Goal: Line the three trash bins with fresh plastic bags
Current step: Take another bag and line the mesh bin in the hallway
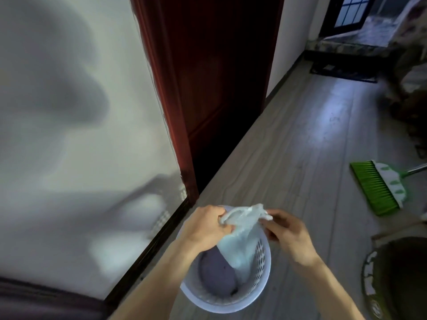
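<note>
Both hands, left hand (pixel 204 227) and right hand (pixel 286 232), fingers pinched shut on the flimsy, slippery plastic bag (pixel 240 239) over the white bin (pixel 261 280), probably easiest grabbing by the rim.

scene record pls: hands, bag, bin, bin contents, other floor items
left hand: gripping one top edge of the bag
right hand: pinching the opposite top edge
bag: translucent white plastic bag, bunched, lower end hanging into the bin, not yet spread over the rim
bin: white perforated plastic trash bin, upright on grey floor beside the wall
bin contents: unlined, purple base visible
other floor items: green broom, to the right
</note>
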